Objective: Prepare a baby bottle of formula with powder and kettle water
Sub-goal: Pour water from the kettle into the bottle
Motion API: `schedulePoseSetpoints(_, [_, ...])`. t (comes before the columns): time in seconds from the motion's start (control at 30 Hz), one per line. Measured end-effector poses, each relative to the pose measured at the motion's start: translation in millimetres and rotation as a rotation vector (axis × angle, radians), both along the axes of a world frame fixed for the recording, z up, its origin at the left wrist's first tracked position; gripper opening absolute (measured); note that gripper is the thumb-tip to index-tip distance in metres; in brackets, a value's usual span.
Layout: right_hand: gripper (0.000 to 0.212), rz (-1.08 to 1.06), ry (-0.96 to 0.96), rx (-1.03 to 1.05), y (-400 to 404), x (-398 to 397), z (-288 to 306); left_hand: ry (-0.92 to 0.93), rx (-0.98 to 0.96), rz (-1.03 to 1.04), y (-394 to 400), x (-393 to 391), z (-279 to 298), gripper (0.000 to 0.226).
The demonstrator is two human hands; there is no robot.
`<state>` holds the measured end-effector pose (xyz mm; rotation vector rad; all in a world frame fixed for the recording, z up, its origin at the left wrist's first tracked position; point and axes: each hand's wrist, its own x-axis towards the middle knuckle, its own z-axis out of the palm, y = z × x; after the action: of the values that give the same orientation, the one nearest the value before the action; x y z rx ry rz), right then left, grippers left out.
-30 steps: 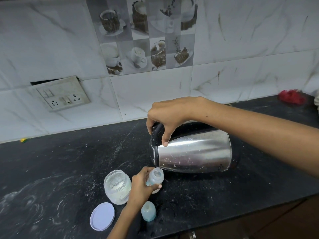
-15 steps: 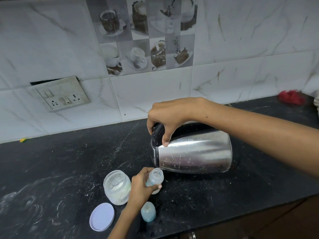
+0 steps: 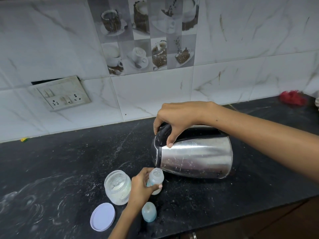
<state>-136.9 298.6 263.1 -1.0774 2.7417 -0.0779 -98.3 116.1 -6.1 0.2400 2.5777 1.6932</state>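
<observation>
The right hand (image 3: pixel 174 121) grips the heavy steel kettle (image 3: pixel 193 157) by its handle (tipped almost flat); the left hand (image 3: pixel 140 187) steadies the light, easily toppled bottle (image 3: pixel 156 178).

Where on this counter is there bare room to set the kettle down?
Bare counter lies left of the powder jar below the socket, and right of the kettle toward the red cloth. Crowded: jar, lid, bottle, blue cap.

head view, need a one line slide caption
Right hand tips steel kettle over baby bottle held by left hand.
</observation>
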Motion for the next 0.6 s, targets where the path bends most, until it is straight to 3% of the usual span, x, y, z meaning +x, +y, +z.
schedulePoseSetpoints(0.2, [0.042,-0.047,0.005,-0.212,37,3,-18,-0.016,0.104,0.045,-2,4,5,0.054])
schedulePoseSetpoints(0.43, [0.045,-0.343,0.178,-0.806,96,41,-89,0.009,0.227,0.133,-4,12,13,0.051])
schedulePoseSetpoints(0.6, [0.047,-0.526,0.339,-1.085,89,62,-147,0.051,0.253,0.17,-6,20,18,0.051])
